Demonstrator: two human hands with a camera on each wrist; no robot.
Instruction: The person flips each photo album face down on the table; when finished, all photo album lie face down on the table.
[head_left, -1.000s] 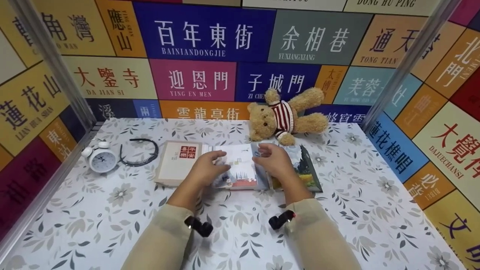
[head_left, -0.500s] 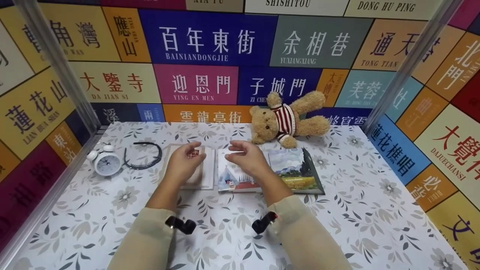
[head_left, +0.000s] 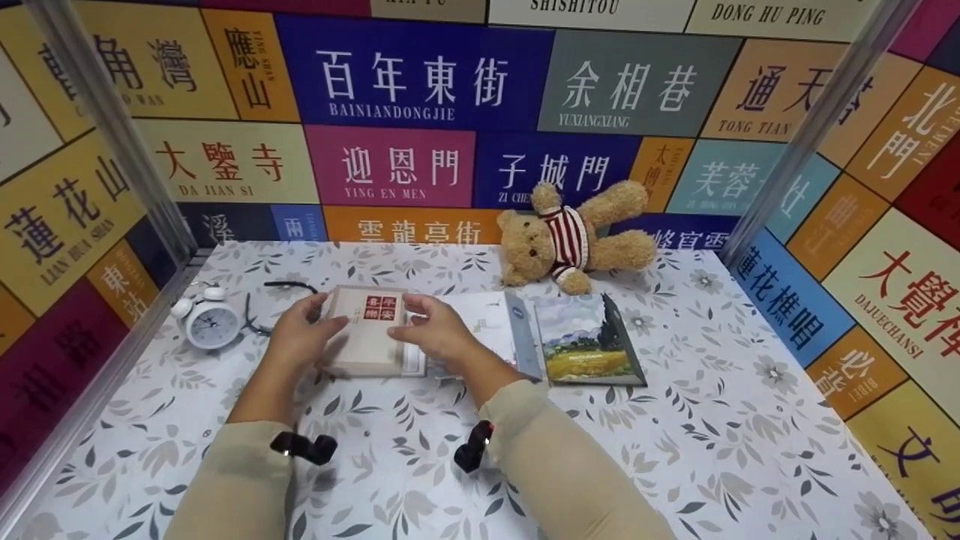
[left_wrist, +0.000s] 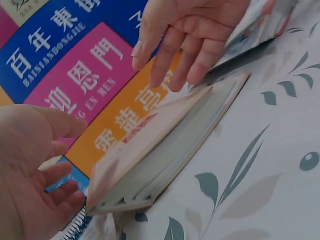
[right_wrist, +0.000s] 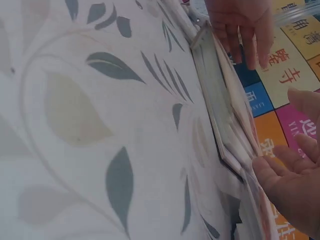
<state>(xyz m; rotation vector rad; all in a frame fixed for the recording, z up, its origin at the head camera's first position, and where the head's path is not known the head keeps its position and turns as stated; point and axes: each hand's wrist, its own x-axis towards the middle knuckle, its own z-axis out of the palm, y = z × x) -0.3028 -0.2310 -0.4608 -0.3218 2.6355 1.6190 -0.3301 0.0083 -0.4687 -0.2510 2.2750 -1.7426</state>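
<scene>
A beige book with a red square of characters on its cover lies flat on the table. At its left edge is my left hand, fingers loosely bent and spread. My right hand hovers over the book's right edge, its thumb apart from the fingers. In the left wrist view the book shows its page edges between both hands, neither gripping it. The right wrist view has the right-hand fingertips close to the book's near corner; whether they touch it I cannot tell.
Right of it lie a pale illustrated book, partly behind my right forearm, and a book with a landscape cover. A teddy bear lies behind them. A white alarm clock and black headband are at the left.
Both hands have moved left, from around the pale illustrated book to either side of the beige book. The beige book's cover is now exposed between them. The view has shifted slightly.
</scene>
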